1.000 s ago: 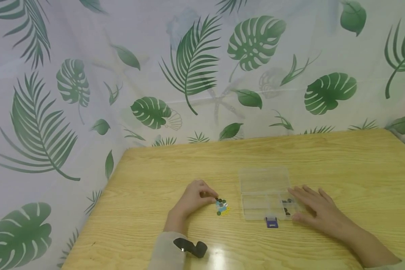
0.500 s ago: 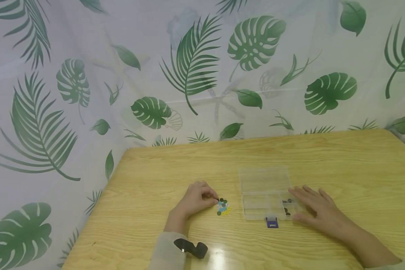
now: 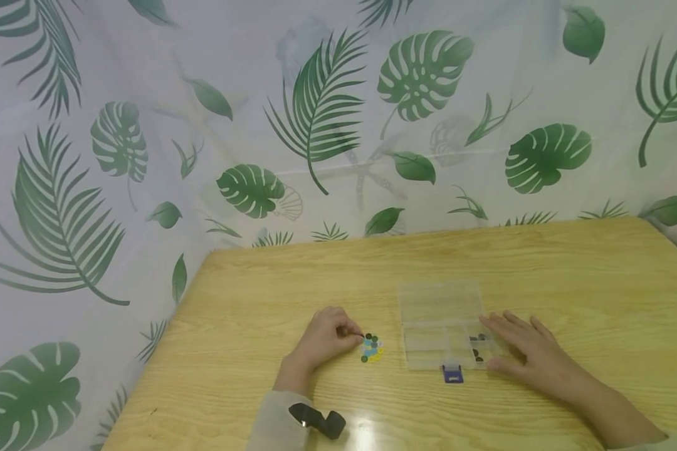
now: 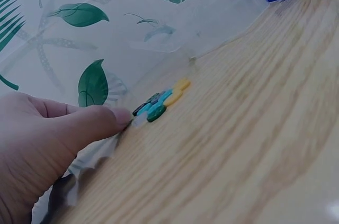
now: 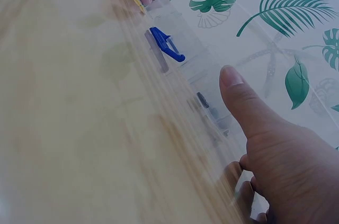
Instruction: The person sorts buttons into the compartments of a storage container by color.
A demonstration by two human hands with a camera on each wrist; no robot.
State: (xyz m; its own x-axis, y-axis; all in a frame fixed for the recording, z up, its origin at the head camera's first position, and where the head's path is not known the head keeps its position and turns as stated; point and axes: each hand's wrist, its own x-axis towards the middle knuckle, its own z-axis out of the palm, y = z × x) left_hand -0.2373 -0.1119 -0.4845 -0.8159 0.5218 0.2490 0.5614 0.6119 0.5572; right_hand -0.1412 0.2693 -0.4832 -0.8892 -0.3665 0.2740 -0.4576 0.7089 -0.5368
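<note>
My left hand point(image 3: 324, 338) is at the left edge of a small pile of round buttons point(image 3: 370, 352), green, light blue, yellow, clear and dark. Its thumb and forefinger pinch a dark button, mostly hidden behind the fingertips. In the left wrist view the thumb point(image 4: 108, 121) reaches right beside the pile. The clear plastic box point(image 3: 425, 357) lies with its lid point(image 3: 440, 300) folded back and a blue-purple latch point(image 3: 453, 374) in front. Several dark buttons point(image 3: 477, 355) sit in its right-hand compartments. My right hand point(image 3: 533, 357) rests with fingers spread at the box's right side.
The wood-grain table point(image 3: 282, 275) spreads out around the box and pile. Behind and to the left hangs a pale cloth point(image 3: 327, 125) printed with green leaves. A black strap point(image 3: 316, 419) with a small device sits on the left sleeve.
My left fingertips have drawn slightly back from the pile with a dark button between them. The right hand and box hold their places; the head view has shifted slightly.
</note>
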